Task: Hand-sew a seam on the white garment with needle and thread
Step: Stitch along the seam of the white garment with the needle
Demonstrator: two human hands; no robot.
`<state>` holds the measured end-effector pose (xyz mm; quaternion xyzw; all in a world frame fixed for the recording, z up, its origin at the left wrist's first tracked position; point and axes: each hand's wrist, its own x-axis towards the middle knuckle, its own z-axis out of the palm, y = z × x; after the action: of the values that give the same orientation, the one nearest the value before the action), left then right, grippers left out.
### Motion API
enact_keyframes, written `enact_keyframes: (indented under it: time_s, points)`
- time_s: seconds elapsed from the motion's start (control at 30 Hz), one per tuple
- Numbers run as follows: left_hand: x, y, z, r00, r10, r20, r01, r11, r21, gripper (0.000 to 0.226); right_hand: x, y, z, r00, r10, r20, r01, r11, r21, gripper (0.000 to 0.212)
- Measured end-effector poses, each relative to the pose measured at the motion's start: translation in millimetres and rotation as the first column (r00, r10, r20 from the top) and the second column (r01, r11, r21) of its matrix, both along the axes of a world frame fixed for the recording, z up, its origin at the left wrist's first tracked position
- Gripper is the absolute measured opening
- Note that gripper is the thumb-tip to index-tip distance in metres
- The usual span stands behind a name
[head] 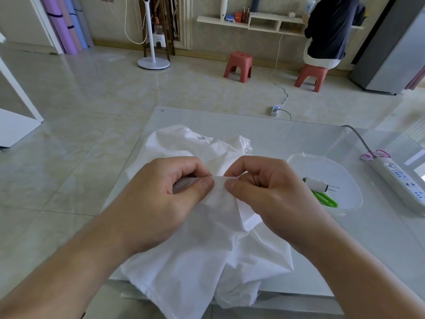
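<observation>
Glass-topped table (264,125) in a tiled room: the shirt (207,245) lies crumpled there, left hand (161,199) and right hand (271,194) each pinching one raised fold. Soft, light cloth; best held taut near the seam. Needle not visible.

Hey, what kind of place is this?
Probably a home living room: tiled floor, small plastic stools, a standing fan and wall shelf beyond the glass-topped table.
</observation>
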<state>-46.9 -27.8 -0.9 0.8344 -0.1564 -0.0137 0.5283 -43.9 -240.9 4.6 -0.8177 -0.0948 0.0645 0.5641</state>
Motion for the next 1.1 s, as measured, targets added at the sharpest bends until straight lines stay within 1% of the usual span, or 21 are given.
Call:
enact_keyframes:
  time_s: [0.07, 0.17, 0.27, 0.33, 0.43, 0.57, 0.63, 0.73, 0.83, 1.0, 1.1]
  points:
    - [0.5, 0.6, -0.5, 1.0, 0.002, 0.008, -0.002, 1.0, 0.001, 0.025, 0.8, -2.3, -1.5, 1.0, -0.016, 0.011, 0.016, 1.0, -0.014, 0.017]
    - [1.7, 2.0, -1.2, 1.0, 0.002, 0.004, -0.002, 1.0, -0.01, 0.023, 0.2, -4.0, 2.2, 0.998, -0.045, 0.032, 0.045, 0.999, 0.0, 0.007]
    - [1.8, 2.7, -1.3, 1.0, 0.019, 0.01, -0.019, 1.0, -0.012, 0.02, -0.1, -8.0, 6.8, 0.996, -0.086, -0.002, 0.086, 0.994, 0.069, 0.026]
    - [1.7, 2.6, -1.3, 0.999, 0.032, 0.014, -0.032, 0.999, -0.025, 0.019, -1.1, -9.0, 9.6, 0.994, -0.11, -0.029, 0.112, 0.992, 0.064, 0.035]
    - [2.9, 3.1, -1.9, 0.999, 0.044, 0.018, -0.043, 0.998, -0.039, 0.016, -2.3, -8.1, 9.9, 0.989, -0.145, -0.023, 0.145, 0.989, -0.003, 0.039]
    - [4.9, 3.4, -3.3, 0.998, 0.065, 0.016, -0.064, 0.996, -0.055, 0.018, -3.2, -9.8, 7.0, 0.987, -0.158, 0.022, 0.16, 0.975, -0.156, 0.044]
    - [5.1, 3.3, -3.3, 0.997, 0.072, 0.011, -0.071, 0.995, -0.064, 0.017, -4.2, -8.0, 8.7, 0.987, -0.156, 0.043, 0.162, 0.973, -0.164, 0.042]
    - [5.2, 3.0, -2.5, 0.997, 0.074, -0.005, -0.074, 0.995, -0.074, 0.014, -5.3, -4.3, 10.7, 0.985, -0.165, 0.057, 0.169, 0.983, -0.065, 0.03]
    - [4.6, 2.8, -2.3, 0.997, 0.08, -0.006, -0.08, 0.994, -0.069, 0.018, -6.3, -2.9, 11.8, 0.983, -0.164, 0.08, 0.164, 0.986, 0.002, 0.021]
    - [4.6, 2.0, -2.3, 0.998, 0.065, -0.009, -0.065, 0.995, -0.071, 0.016, -11.3, 0.1, 13.9, 0.968, -0.187, 0.165, 0.186, 0.982, 0.022, 0.014]
    - [2.8, 1.3, -1.0, 0.998, 0.058, -0.01, -0.058, 0.996, -0.073, 0.018, -11.7, 2.5, 12.3, 0.97, -0.196, 0.143, 0.189, 0.98, 0.06, 0.018]
